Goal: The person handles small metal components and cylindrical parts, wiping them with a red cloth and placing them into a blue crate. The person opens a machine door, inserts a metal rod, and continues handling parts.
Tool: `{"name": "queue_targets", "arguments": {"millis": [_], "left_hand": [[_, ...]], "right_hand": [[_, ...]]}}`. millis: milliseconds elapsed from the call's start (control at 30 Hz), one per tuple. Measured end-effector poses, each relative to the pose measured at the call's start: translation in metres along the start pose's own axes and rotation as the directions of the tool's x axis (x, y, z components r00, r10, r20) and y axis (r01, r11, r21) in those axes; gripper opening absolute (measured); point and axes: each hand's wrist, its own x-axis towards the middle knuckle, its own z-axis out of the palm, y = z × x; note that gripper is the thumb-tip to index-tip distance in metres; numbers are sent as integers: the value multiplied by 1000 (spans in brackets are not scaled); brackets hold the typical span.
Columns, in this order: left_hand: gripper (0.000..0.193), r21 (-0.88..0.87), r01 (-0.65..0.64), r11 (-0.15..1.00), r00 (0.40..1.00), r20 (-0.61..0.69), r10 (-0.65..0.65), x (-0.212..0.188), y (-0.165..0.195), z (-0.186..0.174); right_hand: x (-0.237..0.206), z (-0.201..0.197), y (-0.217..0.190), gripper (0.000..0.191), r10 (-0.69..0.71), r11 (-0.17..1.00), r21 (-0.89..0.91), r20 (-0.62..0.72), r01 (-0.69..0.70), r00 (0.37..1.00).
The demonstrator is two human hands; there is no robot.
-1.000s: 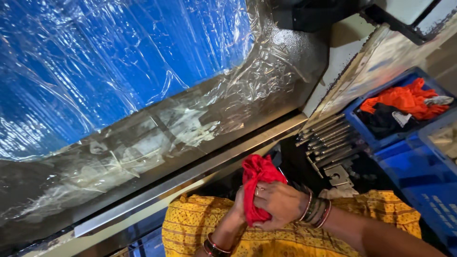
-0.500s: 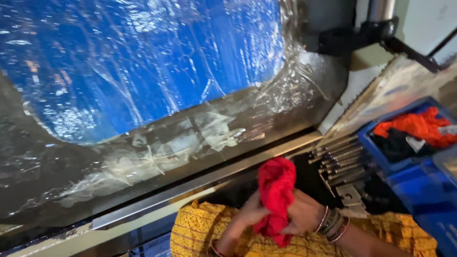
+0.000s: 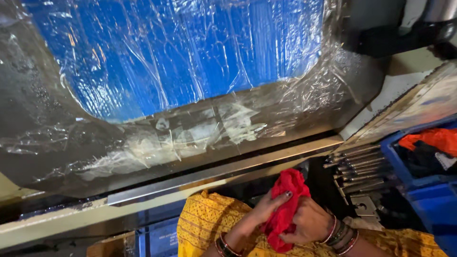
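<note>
Both hands low centre, over yellow garment (image 3: 209,223). Left hand (image 3: 266,209) and right hand (image 3: 312,223) each clenched on red cloth (image 3: 288,204), bunched between them. Beyond: metal rods (image 3: 357,164), blue crate (image 3: 428,190), then plastic-wrapped blue panel (image 3: 190,52).

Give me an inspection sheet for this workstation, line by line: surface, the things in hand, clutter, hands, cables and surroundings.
Surface: blue panel under crinkled clear plastic film, bordered below by a metal rail.
Things in hand: red cloth, bunched between both hands.
Clutter: row of metal rods lying to the right; blue bin holding orange and dark fabric.
Hands: left hand and right hand both grip the cloth; bangles on both wrists.
Cables: nothing seen.
Surroundings: yellow patterned garment below the hands; dark machine part at upper right.
</note>
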Motion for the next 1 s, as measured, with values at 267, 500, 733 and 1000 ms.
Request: {"name": "queue_targets", "arguments": {"millis": [267, 500, 733, 1000], "left_hand": [[53, -193, 124, 973, 979, -134, -151, -8, 12, -9], [61, -536, 220, 815, 975, 144, -169, 0, 10, -45], [65, -693, 262, 672, 954, 289, -74, -3, 16, -60], [60, -563, 214, 798, 956, 287, -54, -6, 26, -44]], "right_hand": [[16, -21, -17, 26, -61, 998, 10, 5, 61, 998], [19, -28, -15, 34, -69, 980, -191, -38, 61, 997], [15, -27, -19, 35, -61, 974, -223, -67, 44, 996], [18, -25, -21, 35, 15, 979, -203, -39, -22, 999]]}}
